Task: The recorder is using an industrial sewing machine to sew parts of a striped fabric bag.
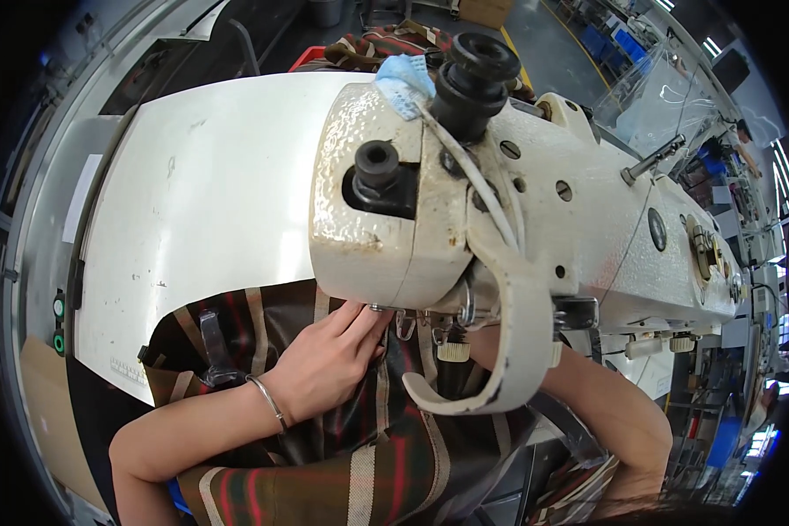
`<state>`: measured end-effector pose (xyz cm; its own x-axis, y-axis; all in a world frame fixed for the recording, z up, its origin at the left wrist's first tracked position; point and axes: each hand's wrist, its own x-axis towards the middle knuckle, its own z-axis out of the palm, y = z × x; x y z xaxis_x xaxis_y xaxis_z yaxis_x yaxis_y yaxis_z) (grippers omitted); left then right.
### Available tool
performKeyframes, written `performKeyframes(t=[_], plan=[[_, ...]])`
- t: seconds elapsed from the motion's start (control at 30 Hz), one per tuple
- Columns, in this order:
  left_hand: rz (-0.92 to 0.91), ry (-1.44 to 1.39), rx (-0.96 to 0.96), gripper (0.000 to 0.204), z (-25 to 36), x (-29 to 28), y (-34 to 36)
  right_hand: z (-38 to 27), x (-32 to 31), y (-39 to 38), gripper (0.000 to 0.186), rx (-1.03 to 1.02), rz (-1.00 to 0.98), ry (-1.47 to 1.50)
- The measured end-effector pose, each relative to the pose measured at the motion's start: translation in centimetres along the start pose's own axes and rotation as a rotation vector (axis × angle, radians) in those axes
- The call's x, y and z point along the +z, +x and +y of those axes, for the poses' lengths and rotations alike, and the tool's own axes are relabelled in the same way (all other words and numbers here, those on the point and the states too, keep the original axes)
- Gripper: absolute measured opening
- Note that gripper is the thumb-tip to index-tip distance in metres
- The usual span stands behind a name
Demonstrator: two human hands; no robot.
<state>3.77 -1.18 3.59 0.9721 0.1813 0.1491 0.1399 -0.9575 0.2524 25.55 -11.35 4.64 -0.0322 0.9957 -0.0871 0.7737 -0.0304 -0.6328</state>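
The white counter (210,193) spreads left of the sewing machine (368,237), grey floor (552,61) beyond. Striped fabric (324,473) lies beneath and before the machine; the left hand (329,364) rests on it, fingers extended, narrowly spaced. The machine mostly hides the right hand (485,346); its fingers' state I cannot tell.

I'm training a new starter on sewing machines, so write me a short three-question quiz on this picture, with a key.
1. True or false: the left hand wears a glove.
2. Choose one: the crumpled scrap atop the sewing machine is A red, B light blue, C yellow.
3. Short answer: which forearm passes behind the hook-shaped cream part?

Key:
1. False; it is bare, on the striped material.
2. B.
3. The right forearm.
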Motion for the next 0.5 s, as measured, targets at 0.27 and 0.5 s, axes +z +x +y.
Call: performKeyframes(t=[0.27,0.5], plan=[[0.057,0.085,0.069,0.030,-0.1,-0.4,0.5,-2.7,-5.2,-3.3,0.023,0.082,0.079,-0.004],[0.115,0.034,0.083,0.030,-0.4,-0.2,0.3,-0.9,-4.0,-3.2,0.027,0.020,0.177,-0.055]])
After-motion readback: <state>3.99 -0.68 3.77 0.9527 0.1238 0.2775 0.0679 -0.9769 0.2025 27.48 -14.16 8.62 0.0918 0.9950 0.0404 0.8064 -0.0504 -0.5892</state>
